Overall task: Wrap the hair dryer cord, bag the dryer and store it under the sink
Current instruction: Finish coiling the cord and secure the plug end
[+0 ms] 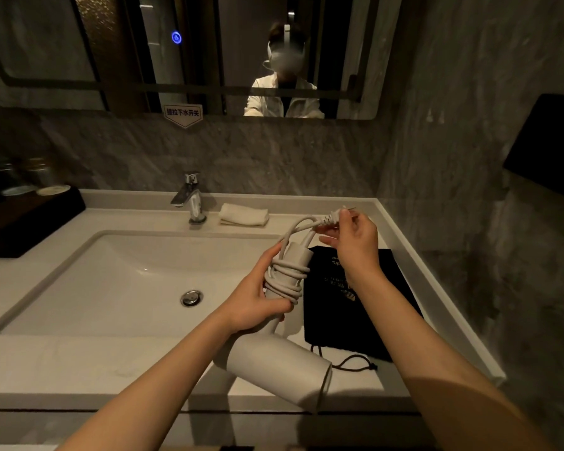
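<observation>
A white hair dryer point(280, 366) hangs barrel-down above the counter's front edge. My left hand point(258, 297) grips its handle, where the white cord point(288, 276) is coiled in several turns. The cord's free end loops up to the plug point(331, 218), which my right hand point(355, 245) pinches above the counter. A black drawstring bag point(355, 304) lies flat on the counter to the right of the basin, under my right forearm, its drawstring point(355, 364) trailing toward the front edge.
The white basin point(137, 275) with a chrome drain sits to the left, a chrome faucet point(191, 198) behind it. A folded white towel point(244, 214) lies by the faucet. A dark tray point(26, 216) with cups stands at back left. A marble wall closes the right side.
</observation>
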